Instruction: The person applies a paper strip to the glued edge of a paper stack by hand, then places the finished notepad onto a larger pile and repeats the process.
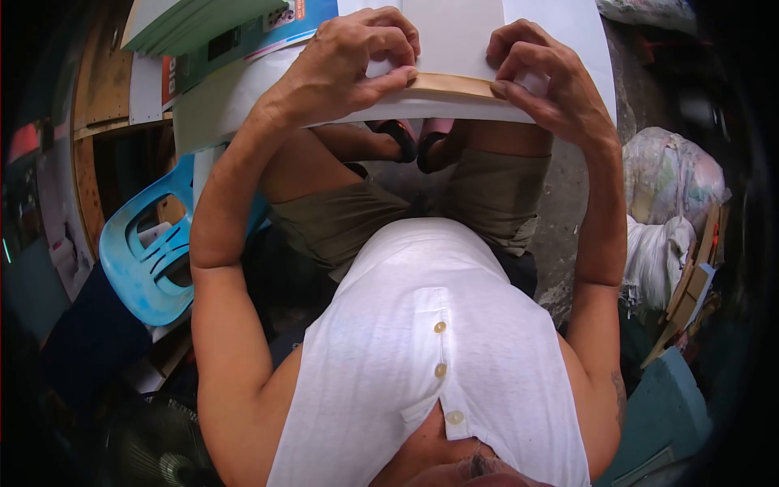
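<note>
A narrow tan strip [452, 84] runs along the near edge of a grey sheet of card [461, 39], close to the front of the white-topped table [243, 91]. My left hand [355, 65] is closed at the strip's left end, with thumb and forefinger pinching it. At the right end, my right hand [545, 79] pinches the strip in the same way, thumb toward me and fingers curled over the card side. Between the two hands the strip lies nearly straight. Whether it is joined to the card I cannot tell.
A stack of green sheets [199, 28] and a blue printed sheet [312, 18] lie at the table's left. A blue plastic chair [146, 252] stands on the left, a fan [158, 442] lower down. Stuffed plastic bags [673, 174] and boards [690, 284] are at right.
</note>
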Available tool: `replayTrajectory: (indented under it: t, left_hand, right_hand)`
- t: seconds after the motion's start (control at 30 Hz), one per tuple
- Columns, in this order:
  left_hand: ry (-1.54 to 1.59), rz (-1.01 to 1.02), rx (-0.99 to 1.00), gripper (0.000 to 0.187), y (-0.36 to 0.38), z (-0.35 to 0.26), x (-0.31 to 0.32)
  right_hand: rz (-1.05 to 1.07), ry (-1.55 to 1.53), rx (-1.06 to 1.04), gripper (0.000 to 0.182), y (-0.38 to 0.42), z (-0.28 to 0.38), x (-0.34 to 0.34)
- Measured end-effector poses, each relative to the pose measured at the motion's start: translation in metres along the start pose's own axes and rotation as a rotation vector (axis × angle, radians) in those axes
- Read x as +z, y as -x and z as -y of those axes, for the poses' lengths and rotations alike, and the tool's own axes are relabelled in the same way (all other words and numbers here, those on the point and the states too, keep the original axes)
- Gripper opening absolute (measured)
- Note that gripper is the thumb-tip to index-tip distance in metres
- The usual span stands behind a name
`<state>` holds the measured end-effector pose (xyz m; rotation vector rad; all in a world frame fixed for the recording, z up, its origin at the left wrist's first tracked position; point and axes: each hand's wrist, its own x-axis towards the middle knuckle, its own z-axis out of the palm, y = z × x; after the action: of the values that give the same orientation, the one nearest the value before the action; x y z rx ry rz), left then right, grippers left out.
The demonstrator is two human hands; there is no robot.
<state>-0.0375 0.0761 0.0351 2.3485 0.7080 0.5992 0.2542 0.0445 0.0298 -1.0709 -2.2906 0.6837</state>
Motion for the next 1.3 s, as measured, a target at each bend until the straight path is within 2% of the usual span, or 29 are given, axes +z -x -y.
replayTrajectory:
  t: [0.13, 0.23, 0.33, 0.43, 0.53, 0.57, 0.67, 0.7, 0.8, 0.83, 0.87, 0.97, 1.23, 1.3]
  left_hand:
    - [0.017, -0.041, 0.028, 0.009, 0.003, 0.004, 0.004]
    - [0.01, -0.06, 0.065, 0.011, 0.004, 0.008, 0.007]
    - [0.077, -0.118, -0.013, 0.019, 0.008, 0.007, 0.011]
    - [0.228, -0.243, -0.173, 0.026, 0.008, 0.003, 0.015]
    - [0.315, -0.296, -0.212, 0.031, 0.014, 0.019, 0.019]
    - [0.175, -0.289, -0.192, 0.027, 0.013, 0.014, 0.016]
    - [0.04, -0.287, -0.092, 0.028, 0.007, 0.007, 0.019]
    - [-0.012, -0.288, -0.096, 0.032, 0.005, 0.003, 0.02]
    - [-0.154, -0.291, -0.107, 0.046, 0.001, -0.006, 0.027]
    - [-0.192, -0.295, -0.111, 0.05, 0.001, -0.007, 0.029]
    - [-0.229, -0.298, -0.114, 0.054, 0.0, -0.007, 0.031]
    - [-0.24, -0.304, -0.122, 0.055, 0.001, -0.004, 0.035]
    - [-0.153, -0.333, -0.133, 0.043, -0.001, 0.006, 0.036]
    - [-0.157, -0.337, -0.136, 0.041, 0.0, 0.01, 0.039]
  right_hand:
    - [-0.006, -0.026, 0.041, 0.015, 0.001, -0.001, 0.001]
    - [0.006, -0.051, -0.016, 0.019, -0.001, -0.005, 0.0]
    - [-0.001, -0.034, -0.043, 0.013, -0.002, -0.01, -0.001]
    - [-0.108, 0.035, 0.16, 0.012, -0.002, -0.016, -0.003]
    - [-0.265, -0.348, 0.236, 0.03, 0.005, -0.041, 0.013]
    - [-0.43, -0.589, 0.32, 0.023, -0.007, 0.004, 0.008]
    - [-0.32, -0.12, 0.114, 0.019, 0.002, -0.003, 0.008]
    - [-0.268, -0.044, 0.027, 0.027, 0.002, 0.0, 0.007]
    - [-0.218, -0.009, 0.08, 0.036, 0.001, 0.014, 0.017]
    - [-0.21, 0.074, 0.031, 0.044, 0.0, 0.007, 0.02]
    - [-0.212, 0.097, 0.033, 0.044, -0.001, 0.007, 0.022]
    - [-0.213, 0.13, 0.041, 0.042, -0.004, 0.009, 0.026]
    - [-0.129, 0.042, 0.141, 0.034, -0.011, 0.003, 0.019]
    - [-0.121, 0.063, 0.195, 0.023, -0.021, 0.011, 0.011]
